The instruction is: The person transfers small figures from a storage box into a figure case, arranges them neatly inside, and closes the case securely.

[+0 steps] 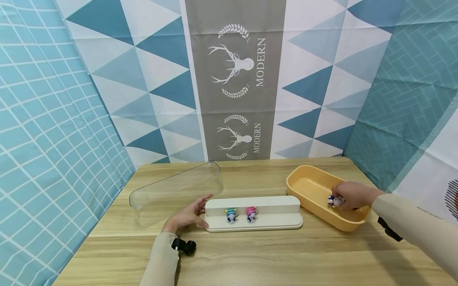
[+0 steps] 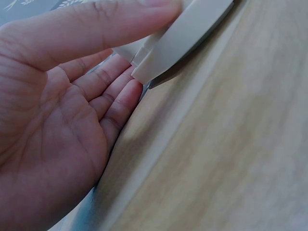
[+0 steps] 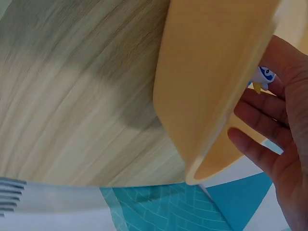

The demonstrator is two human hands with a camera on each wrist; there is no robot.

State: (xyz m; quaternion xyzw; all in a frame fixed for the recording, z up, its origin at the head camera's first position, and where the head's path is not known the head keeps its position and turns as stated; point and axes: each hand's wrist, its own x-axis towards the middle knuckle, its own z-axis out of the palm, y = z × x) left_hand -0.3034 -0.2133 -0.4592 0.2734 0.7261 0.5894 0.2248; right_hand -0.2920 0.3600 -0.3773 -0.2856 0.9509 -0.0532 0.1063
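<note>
My left hand [image 1: 187, 214] holds the left end of a long white stepped display base [image 1: 264, 223]. In the left wrist view the thumb [image 2: 106, 29] lies over the base's edge, and the other fingers reach behind its end. Two small figurines stand on the lower step: one with a teal hat [image 1: 231, 215], one with a pink hat [image 1: 251, 214]. Over at the right, my right hand [image 1: 352, 194] reaches into a yellow-orange tub [image 1: 304, 180]. Its thumb and fingers pinch a small blue-and-white figurine [image 3: 263, 77], partly hidden by the hand.
A clear plastic cover [image 1: 175, 192] lies at the back left of the wooden table [image 1: 250, 258], behind my left hand. The tub's raised wall stands close to the base's right end. Patterned cloth [image 1: 236, 79] hangs behind the table and along both sides.
</note>
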